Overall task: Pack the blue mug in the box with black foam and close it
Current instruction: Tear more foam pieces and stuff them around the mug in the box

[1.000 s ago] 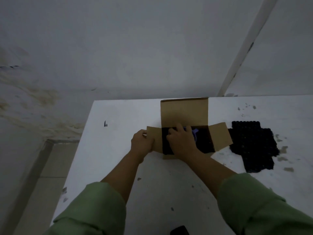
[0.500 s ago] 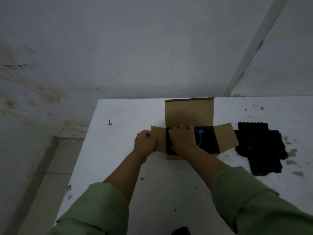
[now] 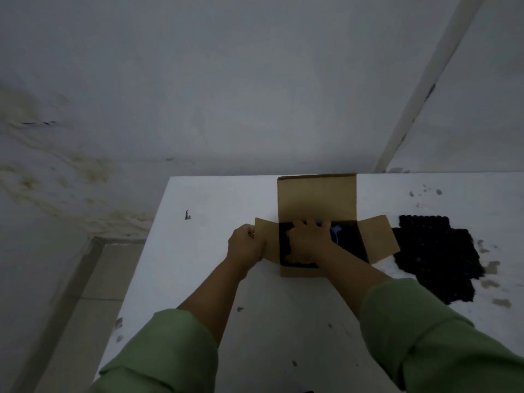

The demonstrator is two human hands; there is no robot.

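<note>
A brown cardboard box [image 3: 316, 199] stands open on the white table [image 3: 204, 279], with its back flap upright and its side flaps spread. Black foam [image 3: 350, 245] lines the inside. My right hand [image 3: 307, 241] reaches into the box, its fingers curled over the blue mug [image 3: 336, 232]. Only a small blue part of the mug shows beside my knuckles. My left hand [image 3: 245, 245] grips the edge of the box's left flap [image 3: 268, 239].
A loose sheet of black foam [image 3: 433, 256] lies on the table just right of the box, touching its right flap. Grey stains dot the table at the right. The table's left edge drops to a tiled floor [image 3: 93, 279]. A wall stands behind.
My right hand's fingers have curled down over the mug inside the box. My left hand stays on the left flap. The view has shifted slightly.
</note>
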